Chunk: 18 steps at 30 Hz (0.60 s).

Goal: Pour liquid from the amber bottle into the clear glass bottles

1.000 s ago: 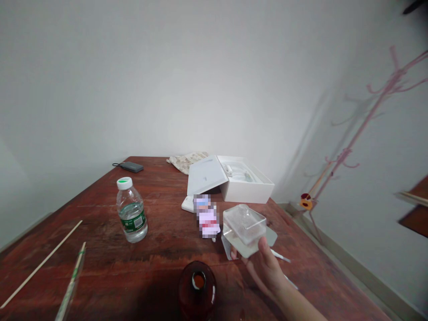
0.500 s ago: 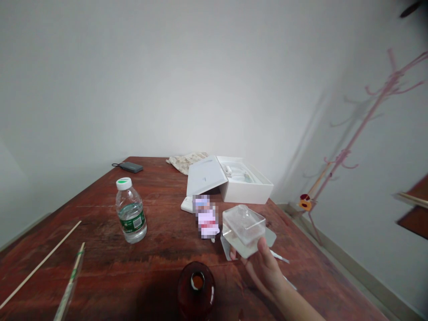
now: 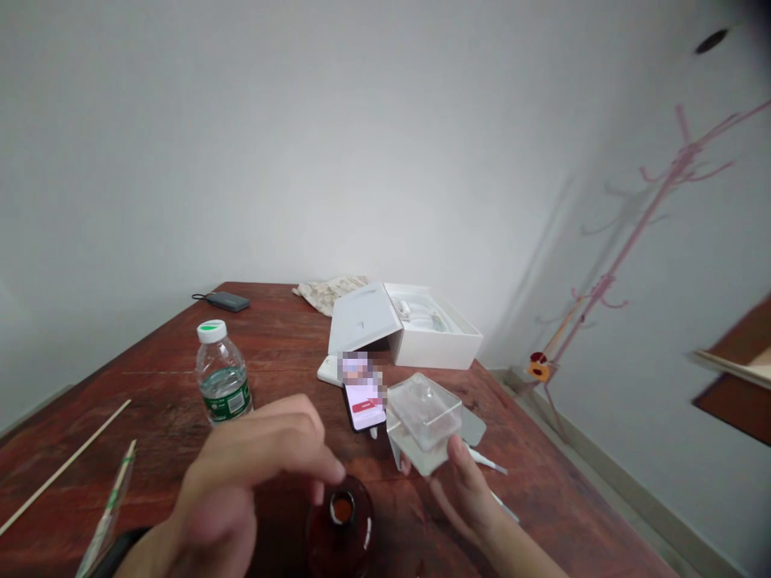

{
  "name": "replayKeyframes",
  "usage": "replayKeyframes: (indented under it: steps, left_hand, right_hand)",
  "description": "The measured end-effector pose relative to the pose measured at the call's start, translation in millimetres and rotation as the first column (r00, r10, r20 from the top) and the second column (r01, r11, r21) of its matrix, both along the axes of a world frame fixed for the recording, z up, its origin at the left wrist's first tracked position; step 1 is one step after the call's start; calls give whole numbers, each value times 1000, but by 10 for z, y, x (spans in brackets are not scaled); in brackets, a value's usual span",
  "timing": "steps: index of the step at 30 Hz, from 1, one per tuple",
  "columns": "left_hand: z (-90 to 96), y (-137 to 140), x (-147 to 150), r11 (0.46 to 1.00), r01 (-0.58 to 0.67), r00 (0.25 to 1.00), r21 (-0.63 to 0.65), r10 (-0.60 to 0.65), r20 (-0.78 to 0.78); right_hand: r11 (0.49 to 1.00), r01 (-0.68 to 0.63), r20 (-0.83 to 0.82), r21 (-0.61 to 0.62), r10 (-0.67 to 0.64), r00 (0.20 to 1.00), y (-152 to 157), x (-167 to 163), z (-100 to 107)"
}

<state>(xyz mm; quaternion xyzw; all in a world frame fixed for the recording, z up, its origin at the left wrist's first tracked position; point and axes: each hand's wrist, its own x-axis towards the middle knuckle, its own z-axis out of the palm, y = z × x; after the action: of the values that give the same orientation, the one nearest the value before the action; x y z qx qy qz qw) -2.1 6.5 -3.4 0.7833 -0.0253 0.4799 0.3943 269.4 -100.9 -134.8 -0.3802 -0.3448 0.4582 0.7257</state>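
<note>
Head view: from where I stand, the right hand (image 3: 463,490) is clamped on a clear container (image 3: 425,413), thumb against the near side and fingertips around the far lower edge; the container appears raised above the worktop (image 3: 277,353). The left hand (image 3: 253,474) is curled and blurred, its fingertips just beside the neck of a brown bottle (image 3: 340,542); I cannot tell whether the fingers and thumb meet or whether they touch the glass. Status, as I judge it: the grip on the container is complete, the brown bottle is uncapped with its mouth exposed, and a grip on that bottle is not confirmed. Container and bottle are apart; the bottle is nearer the wearer, to the left of the container. The white box (image 3: 437,352) is open, its lid (image 3: 365,315) leaning against the side. Materials: the container is transparent, square-cornered, with a rounded protrusion on top and a milky lower part; whether it contains liquid, I cannot tell. The brown bottle is dark, glossy, round-shouldered and narrow-mouthed. The plastic bottle (image 3: 224,373) is clear, white-capped and green-labelled, standing upright behind the left hand. The worktop is worn, reddish wood. A bare stick (image 3: 66,464) and a film-wrapped stick (image 3: 112,506) lie at left; a lit phone (image 3: 366,409) lies in front of the box, and a patterned cloth (image 3: 328,295) lies crumpled behind the lid.
</note>
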Motion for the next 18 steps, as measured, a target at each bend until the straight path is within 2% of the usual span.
replayKeyframes:
  steps: [2,4,6,7,9,12,15,18]
  left_hand:
    - [-189,99,-42,989,-35,999,-147,40,28]
    - [-509,175,-78,971,-117,992,-210,126,28]
    - [-867,248,-106,994,-103,995,-48,103,-4]
    - [-1026,282,-117,997,-72,993,29,74,-88]
    - [-1259,339,-135,993,47,982,113,-25,-188]
    - [-1384,366,-167,990,121,959,71,-98,-266]
    - [-1358,312,-207,988,150,942,-48,-158,-295]
    - [-1333,223,-223,982,171,938,-85,-189,-291]
  right_hand:
    - [1000,-9,11,-9,9,1000,-12,-12,-6]
    - [1000,-17,4,-19,18,1000,-20,-22,-17]
    - [999,-23,4,-30,23,1000,-21,-26,-33]
    - [999,-26,12,-37,27,1000,-20,-27,-42]
    - [998,-30,28,-55,32,999,-17,-27,-54]
    - [997,-17,32,-74,20,999,-15,-26,-54]
    - [997,2,57,-73,2,998,-18,-25,-37]
    - [997,8,76,-70,-2,997,-29,-27,-21]
